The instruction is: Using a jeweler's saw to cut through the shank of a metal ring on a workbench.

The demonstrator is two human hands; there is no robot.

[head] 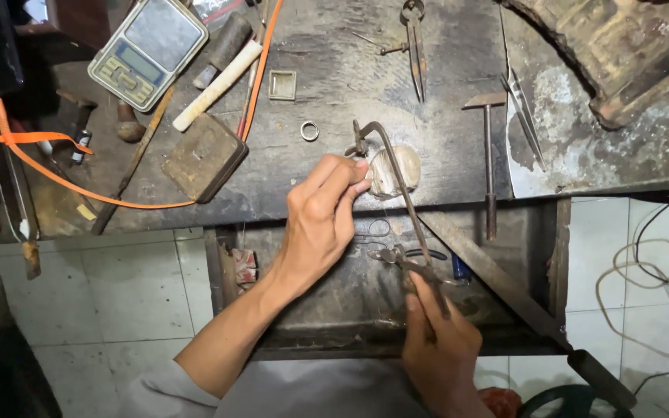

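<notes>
My left hand [323, 213] pinches a small piece against a pale rounded bench peg [400, 169] at the front edge of the dark workbench [443, 147]; the piece itself is hidden by my fingertips. My right hand [439, 348] grips the handle of a rusty jeweller's saw frame [396, 182], whose bent top reaches up beside my left fingertips. A small metal ring [309, 131] lies on the bench just above my left hand.
On the bench lie a digital pocket scale [147, 50], a wooden-handled tool [217, 85], a brown block [204, 156], a small square tin [282, 84], dividers [414, 42], a small hammer [488, 155], tweezers [524, 116] and an orange cord [79, 182]. An open drawer [350, 294] sits below.
</notes>
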